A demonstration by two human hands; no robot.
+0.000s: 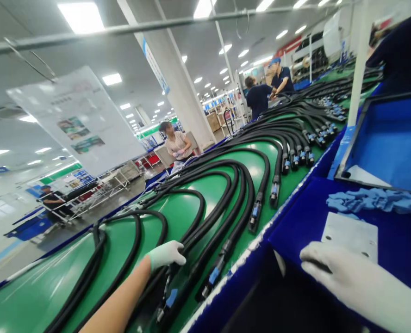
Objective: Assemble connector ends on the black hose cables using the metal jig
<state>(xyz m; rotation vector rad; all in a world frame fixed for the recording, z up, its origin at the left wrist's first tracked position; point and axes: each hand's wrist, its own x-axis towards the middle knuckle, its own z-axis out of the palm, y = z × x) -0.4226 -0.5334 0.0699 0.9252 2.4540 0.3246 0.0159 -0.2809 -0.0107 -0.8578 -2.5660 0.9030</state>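
Observation:
My left hand (167,255), in a white glove, is closed round a thick black cable (186,243) lying on the green table surface. Below that hand, the cable's end carries a metal connector with a blue piece (171,298). Just right of it lies another cable end with a blue piece (214,276). My right hand (333,268), also gloved in white, has its fingers curled in front of a flat metal plate (351,233) with holes. Whatever those fingers hold, if anything, is hidden.
Many looped black cables (247,185) run along the green table (257,159). Blue pieces (375,200) lie piled beside a blue tray (396,143). A white post (358,69) stands at the right. Several people work farther off, and a dark sleeve (400,51) shows at upper right.

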